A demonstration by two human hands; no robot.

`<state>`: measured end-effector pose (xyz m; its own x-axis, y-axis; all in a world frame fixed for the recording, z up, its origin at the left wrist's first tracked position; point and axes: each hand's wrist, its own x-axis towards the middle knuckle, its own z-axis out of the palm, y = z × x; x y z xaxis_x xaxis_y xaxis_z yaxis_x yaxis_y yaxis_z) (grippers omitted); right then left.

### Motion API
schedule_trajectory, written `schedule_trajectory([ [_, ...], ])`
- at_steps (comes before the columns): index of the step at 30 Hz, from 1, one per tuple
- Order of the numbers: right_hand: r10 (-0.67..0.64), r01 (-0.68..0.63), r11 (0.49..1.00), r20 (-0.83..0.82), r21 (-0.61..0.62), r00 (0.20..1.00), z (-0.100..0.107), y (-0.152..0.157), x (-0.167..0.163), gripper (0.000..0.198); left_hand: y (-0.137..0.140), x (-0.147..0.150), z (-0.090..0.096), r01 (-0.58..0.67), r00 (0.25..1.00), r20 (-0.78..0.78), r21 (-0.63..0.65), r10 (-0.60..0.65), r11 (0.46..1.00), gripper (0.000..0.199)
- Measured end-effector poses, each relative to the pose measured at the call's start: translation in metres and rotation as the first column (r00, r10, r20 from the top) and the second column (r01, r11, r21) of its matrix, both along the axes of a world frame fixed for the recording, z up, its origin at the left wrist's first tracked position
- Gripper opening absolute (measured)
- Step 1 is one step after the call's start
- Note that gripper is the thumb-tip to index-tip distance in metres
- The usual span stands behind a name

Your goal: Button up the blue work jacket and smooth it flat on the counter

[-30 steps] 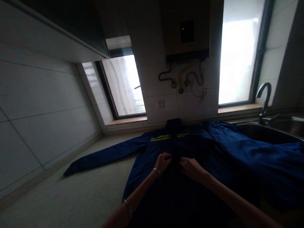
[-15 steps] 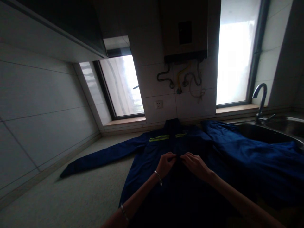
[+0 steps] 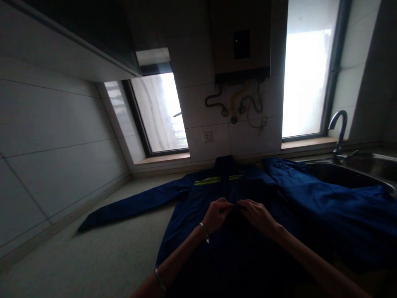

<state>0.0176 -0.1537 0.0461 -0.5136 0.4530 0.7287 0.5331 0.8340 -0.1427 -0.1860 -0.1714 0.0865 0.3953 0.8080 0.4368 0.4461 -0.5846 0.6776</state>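
A dark blue work jacket (image 3: 189, 211) with yellow-green stripes across its chest lies spread on the countertop, collar toward the wall and one sleeve stretched out to the left. Over its front middle, my left hand (image 3: 217, 215) pinches the cloth, thumb against fingers. Close beside it, my right hand (image 3: 256, 215) is also closed on the jacket's front, its fingertips bent down. Only a small gap parts the two hands. Deep shadow hides the exact bit of cloth between the fingertips and the lower part of the jacket.
More blue cloth (image 3: 328, 203) lies to the right, reaching the sink (image 3: 372, 182) with its curved faucet (image 3: 339, 128). Pale countertop (image 3: 130, 244) shows at left. A water heater (image 3: 242, 41) with pipes hangs on the tiled wall, above a socket (image 3: 206, 136). A cabinet (image 3: 93, 37) overhangs upper left.
My left hand has shifted slightly to the right, and my right hand has turned a little at the same spot. A small green light now shows on the heater's panel.
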Motion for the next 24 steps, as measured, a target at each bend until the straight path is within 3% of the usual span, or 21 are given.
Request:
schedule_trajectory([
  [18,0.051,-0.048,0.998,0.048,-0.045,0.998,0.006,-0.005,0.0,0.028,-0.002,0.001,-0.002,0.002,0.998,-0.069,0.068,0.003,0.998,0.022],
  [24,0.032,-0.027,0.992,0.037,-0.125,0.999,0.01,-0.01,0.0,0.026,-0.006,0.001,0.002,0.05,0.985,-0.168,0.143,-0.025,0.989,0.025],
])
